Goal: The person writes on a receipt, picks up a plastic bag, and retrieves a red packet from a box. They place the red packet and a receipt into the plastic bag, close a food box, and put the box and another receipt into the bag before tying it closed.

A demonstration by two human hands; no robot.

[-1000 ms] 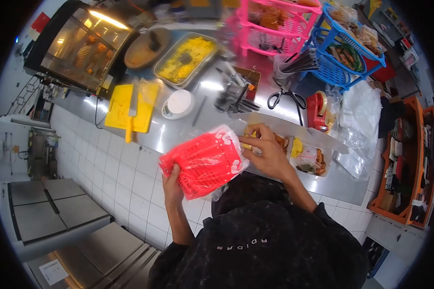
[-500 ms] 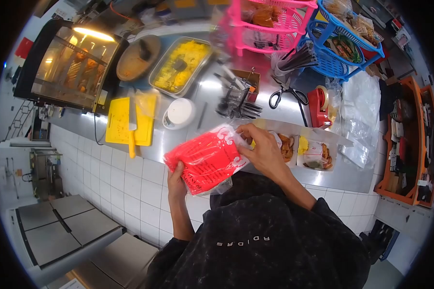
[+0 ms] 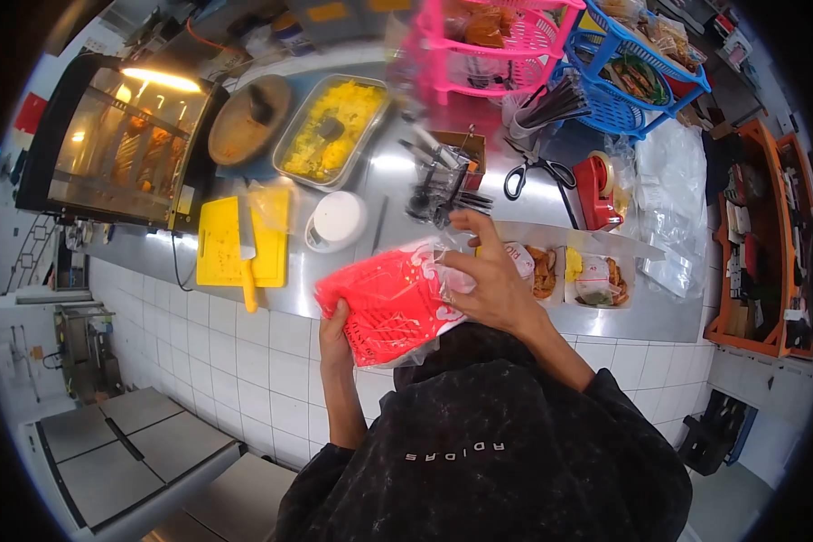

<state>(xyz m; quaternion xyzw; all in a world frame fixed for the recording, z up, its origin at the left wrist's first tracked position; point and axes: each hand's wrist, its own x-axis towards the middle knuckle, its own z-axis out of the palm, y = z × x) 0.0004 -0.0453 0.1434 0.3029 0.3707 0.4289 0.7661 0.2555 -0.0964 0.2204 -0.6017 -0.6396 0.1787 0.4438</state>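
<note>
My left hand (image 3: pixel 336 339) grips the lower left edge of a red printed packet (image 3: pixel 384 303) in clear plastic wrapping, its thumb on top. White wave patterns mark the packet's upper right corner. At that end is my right hand (image 3: pixel 497 285), its fingers spread and a fingertip against the loose clear plastic. Just beyond my right hand stand open white food boxes (image 3: pixel 574 294) with browned pieces and something yellow inside. Black plastic cutlery (image 3: pixel 447 199) lies behind the packet.
A yellow cutting board (image 3: pixel 217 239) with a knife (image 3: pixel 247 262) lies left, near a lit warming cabinet (image 3: pixel 122 135). A tray of yellow food (image 3: pixel 361 149) and a white lidded tub (image 3: pixel 339 219) stand behind. Scissors (image 3: pixel 565 172), a red tape dispenser (image 3: pixel 596 203) and plastic bags (image 3: pixel 673 199) are right.
The fingers of my right hand have spread, with one lifting off the plastic at the packet's end. My left hand still holds the packet, which has shifted slightly right in view.
</note>
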